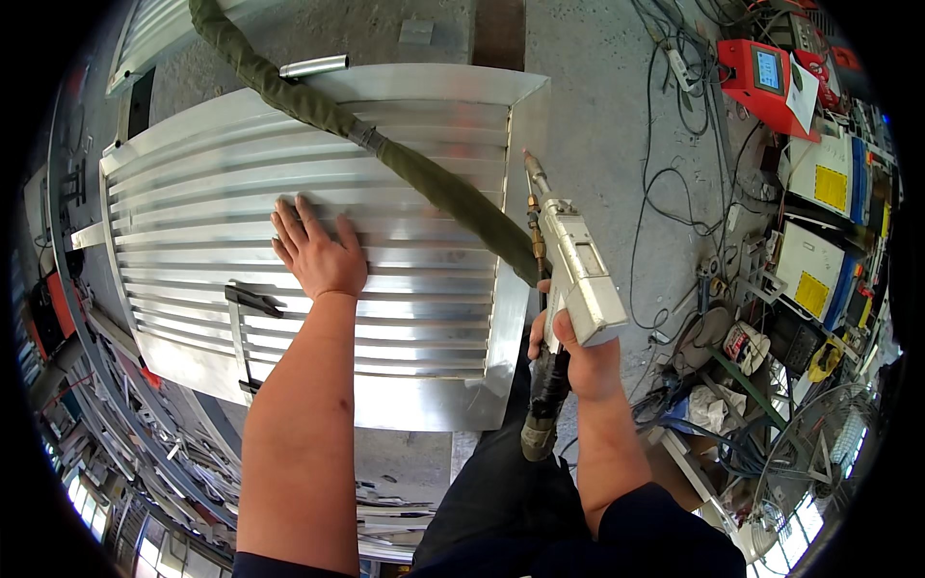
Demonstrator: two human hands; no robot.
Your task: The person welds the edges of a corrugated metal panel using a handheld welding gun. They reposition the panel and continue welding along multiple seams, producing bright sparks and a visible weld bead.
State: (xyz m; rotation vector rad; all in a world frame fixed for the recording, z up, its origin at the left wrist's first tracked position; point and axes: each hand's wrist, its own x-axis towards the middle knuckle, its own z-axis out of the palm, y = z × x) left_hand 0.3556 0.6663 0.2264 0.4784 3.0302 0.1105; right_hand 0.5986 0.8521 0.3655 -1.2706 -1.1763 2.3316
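Observation:
A slatted metal panel (434,409), framed and shiny like a louvre, lies before me. My left hand (323,258) rests palm down on its slats, fingers spread, holding nothing. With my right hand (586,358) I grip a white welding gun (588,275) by its dark lower part, fingers wrapped round it. Its copper-coloured nozzle points away from me, over the panel's right frame edge. A green sleeved hose (438,188) runs slantwise across the panel towards the gun; their join is partly hidden. Left of my forearm, a black-jawed bar clamp (238,332) sits on the panel's near edge.
A short metal tube (316,65) lies by the panel's far edge. At right stand a red machine (756,82) with a screen and a white-and-blue box (819,178), among loose cables. A wire fan guard (819,462) is near right; metal bars (154,424) are piled left.

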